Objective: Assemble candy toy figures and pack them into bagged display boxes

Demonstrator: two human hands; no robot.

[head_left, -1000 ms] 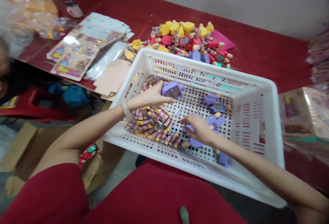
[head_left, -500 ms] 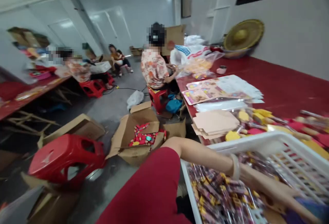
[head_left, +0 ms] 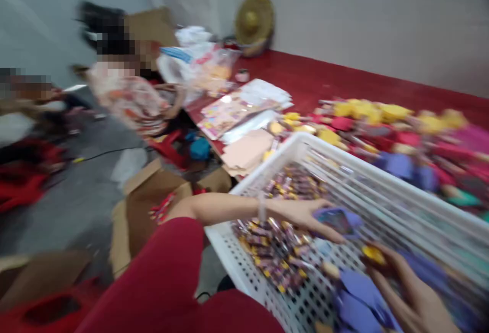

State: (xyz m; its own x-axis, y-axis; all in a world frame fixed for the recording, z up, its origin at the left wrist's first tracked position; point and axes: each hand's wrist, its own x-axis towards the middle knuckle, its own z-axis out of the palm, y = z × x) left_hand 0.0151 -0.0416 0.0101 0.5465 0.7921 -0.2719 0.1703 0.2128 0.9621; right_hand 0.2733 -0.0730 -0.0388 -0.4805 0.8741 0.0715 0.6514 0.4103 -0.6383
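Over the white plastic basket (head_left: 225, 251), my left hand (head_left: 305, 217) holds a purple item (head_left: 338, 221) with a dark face, fingers closed on its near end. My right hand (head_left: 401, 282) is at the lower right, curled round a small item with a yellow end (head_left: 373, 254); the rest of that item is hidden. Small wrapped pieces (head_left: 278, 256) in brown and yellow lie in the basket's left part. Another purple piece (head_left: 359, 297) lies below, beside my right hand. The picture is blurred by motion.
A red table (head_left: 305, 73) behind holds yellow, red and purple pieces (head_left: 362, 111), pink cards (head_left: 248, 150), printed sheets and plastic bags. A person (head_left: 130, 99) sits at its left. An open cardboard box (head_left: 141, 211) and red stools stand on the floor.
The view has swung right. My left hand has risen out of the lower right and now shows with the purple item. My right hand has come into view.
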